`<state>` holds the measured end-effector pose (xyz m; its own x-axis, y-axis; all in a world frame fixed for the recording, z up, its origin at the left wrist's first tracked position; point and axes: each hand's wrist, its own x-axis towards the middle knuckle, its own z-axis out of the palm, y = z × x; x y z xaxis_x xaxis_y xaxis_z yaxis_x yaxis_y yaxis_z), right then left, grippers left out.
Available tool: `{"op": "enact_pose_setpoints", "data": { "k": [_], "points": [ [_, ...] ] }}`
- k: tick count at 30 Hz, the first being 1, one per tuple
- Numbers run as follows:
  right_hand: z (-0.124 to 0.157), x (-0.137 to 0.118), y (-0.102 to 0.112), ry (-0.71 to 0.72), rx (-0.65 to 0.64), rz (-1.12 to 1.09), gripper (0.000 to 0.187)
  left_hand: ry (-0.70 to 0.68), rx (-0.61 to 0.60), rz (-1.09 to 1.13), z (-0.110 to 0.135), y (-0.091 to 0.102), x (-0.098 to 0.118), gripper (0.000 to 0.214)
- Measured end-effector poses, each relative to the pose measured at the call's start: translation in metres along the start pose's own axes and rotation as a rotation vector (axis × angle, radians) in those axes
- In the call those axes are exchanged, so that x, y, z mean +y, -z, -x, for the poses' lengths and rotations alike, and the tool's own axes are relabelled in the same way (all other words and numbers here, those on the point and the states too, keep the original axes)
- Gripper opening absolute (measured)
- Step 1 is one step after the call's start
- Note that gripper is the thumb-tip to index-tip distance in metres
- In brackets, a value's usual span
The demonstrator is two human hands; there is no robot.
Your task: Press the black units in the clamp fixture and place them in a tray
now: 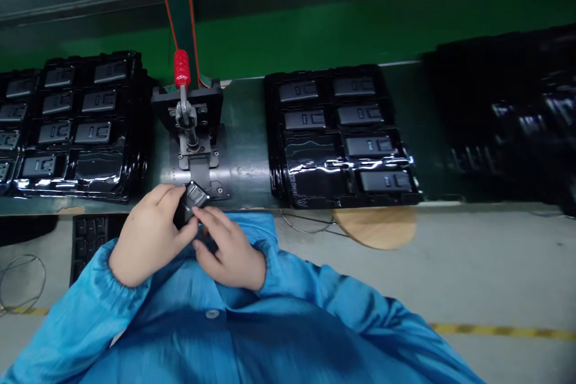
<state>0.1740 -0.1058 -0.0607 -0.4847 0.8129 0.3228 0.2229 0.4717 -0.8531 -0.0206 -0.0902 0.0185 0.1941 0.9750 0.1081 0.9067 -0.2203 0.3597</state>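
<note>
In front of my body I hold a small black plastic pack (196, 195), tilted, with a ridged recess on its upper face. My left hand (150, 234) is closed round its left side, fingers over the far end and thumb at the near edge. The fingertips of my right hand (234, 252) press on its lower right corner, the thumb curled below. Just beyond the pack stands a clamp fixture (192, 138) with a metal toggle and a red grip (182, 68). The underside of the pack is hidden.
Left of the fixture, a stack of black trays (96, 153) carries several similar packs. On its right, another tray stack (310, 183) also bears several, with bare pockets. Blurred dark trays (504, 126) lie far right. A round wooden stool top (382, 228) shows below the bench edge.
</note>
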Motion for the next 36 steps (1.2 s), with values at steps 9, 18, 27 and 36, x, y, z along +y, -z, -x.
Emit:
{"op": "enact_pose_setpoints", "data": {
  "k": [9, 18, 27, 36],
  "points": [
    [-0.037, 0.03, 0.025, -0.142, -0.07, 0.11, 0.056, 0.083, -0.001, 0.247, -0.02, -0.032, -0.016, 0.046],
    [-0.068, 0.043, 0.038, -0.191, -0.264, 0.374, 0.06, 0.127, 0.103, 0.289, -0.031, -0.065, -0.034, 0.043],
    [-0.08, 0.054, 0.046, -0.134, -0.319, 0.478, 0.053, 0.156, 0.145, 0.292, -0.029, -0.081, -0.031, 0.039],
    [-0.079, 0.059, 0.039, -0.155, -0.319, 0.512, 0.056, 0.118, 0.154, 0.279, -0.028, -0.085, -0.037, 0.036]
  ]
}}
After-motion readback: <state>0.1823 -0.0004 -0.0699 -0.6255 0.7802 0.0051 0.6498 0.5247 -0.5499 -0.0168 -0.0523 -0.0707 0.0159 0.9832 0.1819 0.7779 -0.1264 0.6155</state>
